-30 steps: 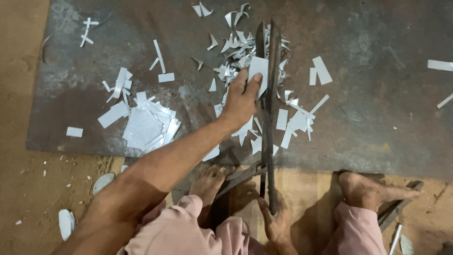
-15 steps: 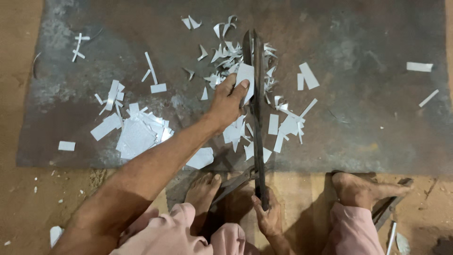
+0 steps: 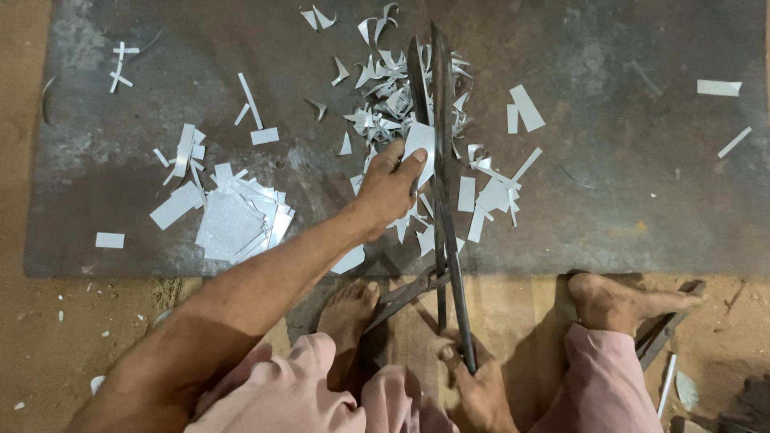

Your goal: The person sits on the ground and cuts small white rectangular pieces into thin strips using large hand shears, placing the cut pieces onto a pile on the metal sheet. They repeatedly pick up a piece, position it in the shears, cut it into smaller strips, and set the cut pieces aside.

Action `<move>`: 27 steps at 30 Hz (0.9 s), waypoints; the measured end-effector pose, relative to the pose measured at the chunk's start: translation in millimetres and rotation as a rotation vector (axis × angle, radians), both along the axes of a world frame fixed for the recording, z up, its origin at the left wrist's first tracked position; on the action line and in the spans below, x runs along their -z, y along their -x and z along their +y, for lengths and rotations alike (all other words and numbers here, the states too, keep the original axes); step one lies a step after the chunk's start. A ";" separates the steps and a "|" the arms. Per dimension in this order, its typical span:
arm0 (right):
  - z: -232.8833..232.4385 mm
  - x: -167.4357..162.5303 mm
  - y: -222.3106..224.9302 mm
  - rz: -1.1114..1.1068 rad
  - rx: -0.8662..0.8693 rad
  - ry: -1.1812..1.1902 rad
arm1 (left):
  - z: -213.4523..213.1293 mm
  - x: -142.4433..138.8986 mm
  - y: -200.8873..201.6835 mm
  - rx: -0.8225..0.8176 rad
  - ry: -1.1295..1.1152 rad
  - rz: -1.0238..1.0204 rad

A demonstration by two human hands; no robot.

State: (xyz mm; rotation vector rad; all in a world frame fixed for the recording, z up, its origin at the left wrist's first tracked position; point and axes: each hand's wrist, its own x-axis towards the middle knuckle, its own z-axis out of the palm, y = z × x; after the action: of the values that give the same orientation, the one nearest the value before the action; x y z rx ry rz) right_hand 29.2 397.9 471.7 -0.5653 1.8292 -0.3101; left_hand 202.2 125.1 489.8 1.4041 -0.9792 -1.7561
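Shears (image 3: 439, 160) mid-cut: left hand (image 3: 389, 191) pinches a small metal piece (image 3: 420, 148) between the blades, right hand (image 3: 473, 385) clamped on the handle. Next squeeze probably needs fingers clear.

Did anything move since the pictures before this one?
Very little. The left hand keeps pinching the small metal piece against the blades of the big shears. The right hand stays on the shears' handle. The stack of cut sheets and the scraps lie where they were.
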 end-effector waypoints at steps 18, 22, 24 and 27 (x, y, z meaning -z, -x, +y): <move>-12.4 54.5 9.6 -0.011 -0.184 0.401 | -55.0 13.1 -42.8 0.397 0.322 -0.236; -18.0 61.5 10.2 -0.025 -0.196 0.408 | -75.2 -0.7 -53.3 0.551 0.380 -0.360; -21.3 64.2 11.6 -0.032 -0.199 0.413 | -84.2 -7.1 -55.4 0.617 0.361 -0.344; -25.6 66.9 12.4 -0.071 -0.193 0.447 | -98.2 -18.3 -60.5 0.711 0.568 -0.317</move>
State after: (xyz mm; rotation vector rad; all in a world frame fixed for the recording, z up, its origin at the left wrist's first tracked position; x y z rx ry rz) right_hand 16.8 372.3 404.8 -1.0195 1.6258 -0.6059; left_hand 262.7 26.9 508.0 1.0273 -2.1522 -1.5099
